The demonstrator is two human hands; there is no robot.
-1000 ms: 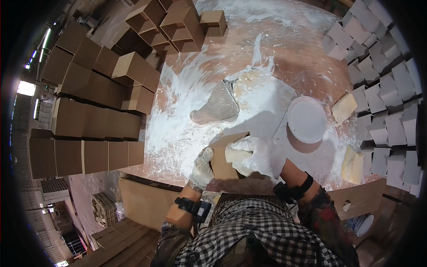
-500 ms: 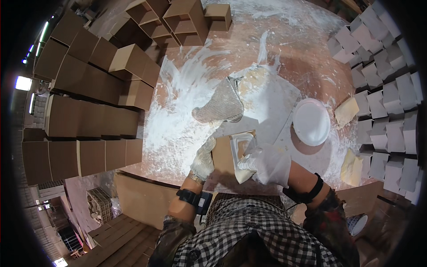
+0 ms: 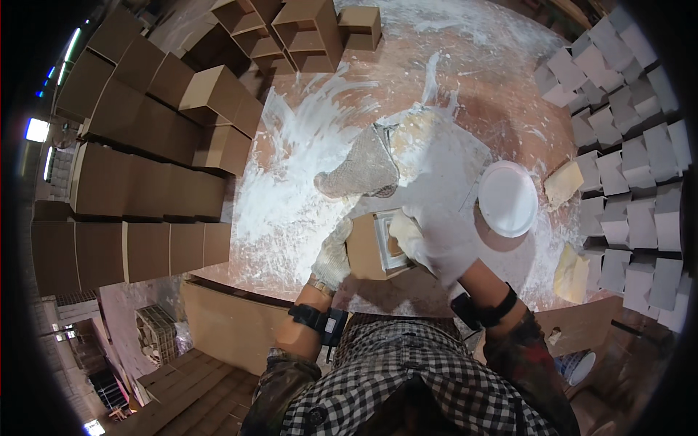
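Observation:
My left hand point(image 3: 333, 256), in a knitted glove, grips the left side of a small brown cardboard box point(image 3: 362, 251). The box's right-hand face carries a white wet-looking border point(image 3: 381, 240). My right hand point(image 3: 440, 240), in a whitish covering and blurred by motion, presses a cream foam pad point(image 3: 408, 236) against that face. Its fingers are mostly hidden. Beyond the box a grey mesh cloth point(image 3: 363, 168) lies crumpled on the white-smeared table point(image 3: 280, 182).
Brown boxes point(image 3: 149, 178) are stacked along the left, and more open boxes point(image 3: 309, 36) stand at the far side. Rows of white folded pieces point(image 3: 629, 163) line the right. A round white lid-like disc point(image 3: 507, 198) and cream foam pieces point(image 3: 565, 183) lie right of my hands.
My right hand has moved the foam pad from the box's near corner to the upper part of its right-hand face. The box has turned slightly in my left hand.

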